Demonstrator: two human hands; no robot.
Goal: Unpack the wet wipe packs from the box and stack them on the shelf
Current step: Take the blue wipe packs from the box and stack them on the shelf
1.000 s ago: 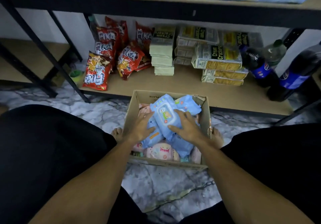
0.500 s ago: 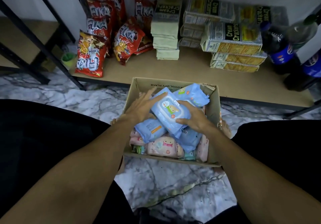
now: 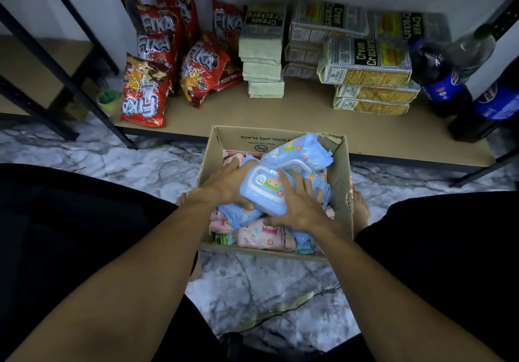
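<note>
In the box (image 3: 344,193), the left hand (image 3: 227,184) grips one end of the top blue pack (image 3: 265,190), and the right hand (image 3: 299,205) lies flat on it, fingers spread. I think it is better to hold both ends, so the pack does not slip on the way to the shelf (image 3: 280,114).

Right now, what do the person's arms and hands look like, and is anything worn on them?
The left forearm and right forearm are bare, no sleeves in view. The left hand and right hand wear no gloves; no watch, bracelet or ring shows. Black clothing covers the legs.
</note>
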